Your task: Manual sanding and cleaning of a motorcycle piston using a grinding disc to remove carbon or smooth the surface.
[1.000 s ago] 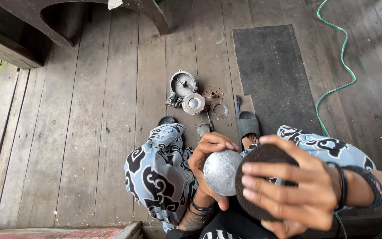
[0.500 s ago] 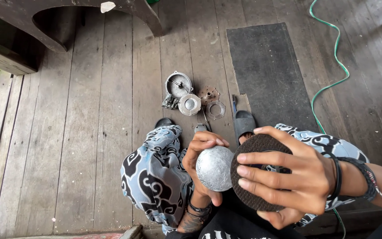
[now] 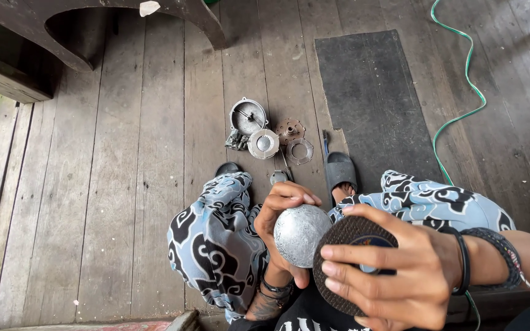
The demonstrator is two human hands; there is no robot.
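Left hand point(image 3: 283, 224): curled closed around a rounded grey metal part point(image 3: 300, 235), fingers over its top, thumb under it.
Right hand point(image 3: 394, 276): fingers spread flat and pressed onto a dark round abrasive disc point(image 3: 346, 236), gripping it by the face.
Disc: its edge touches the metal part's right side; a blue round label at its centre is mostly hidden by the fingers.
Metal part: held above the person's lap, between the knees in blue patterned trousers point(image 3: 216, 239).
Floor beyond the metal part: round metal housing point(image 3: 248, 116), small silver cap point(image 3: 263, 143), rusty flange point(image 3: 290, 130) and thin ring point(image 3: 300, 151), close together on the wooden floor point(image 3: 124, 184).
Right of those parts: dark rectangular mat point(image 3: 372, 98), then a green cable point(image 3: 461, 104).
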